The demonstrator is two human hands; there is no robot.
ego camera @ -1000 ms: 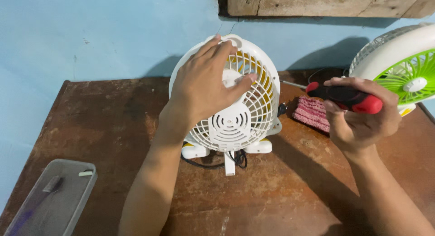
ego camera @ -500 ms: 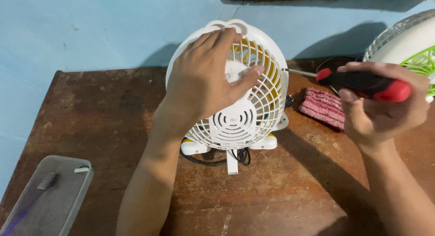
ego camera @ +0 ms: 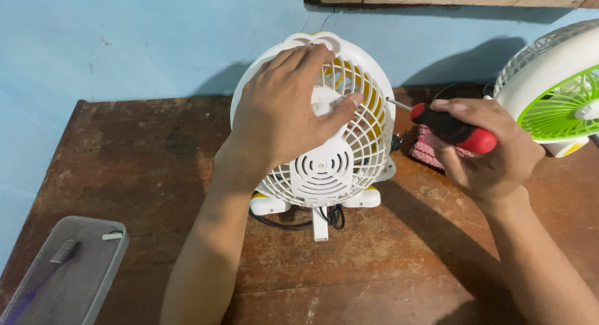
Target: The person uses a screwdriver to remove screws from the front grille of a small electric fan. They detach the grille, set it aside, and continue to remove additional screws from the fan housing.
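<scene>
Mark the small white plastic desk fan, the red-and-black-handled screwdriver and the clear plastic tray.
small white plastic desk fan (ego camera: pixel 324 169), head view, rear grille hub.
red-and-black-handled screwdriver (ego camera: pixel 452 130), head view, handle middle.
clear plastic tray (ego camera: pixel 75 281), head view, bare floor.

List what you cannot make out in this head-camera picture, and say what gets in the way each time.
- White fan: the upper grille is covered by the left hand.
- Screwdriver: its tip is lost against the grille, and the right hand wraps part of the handle.
- Green fan: cut off by the right edge.
- Plastic box: cut off at the bottom left corner, and its contents are blurred.
- Pink cloth: mostly behind the right hand.
</scene>
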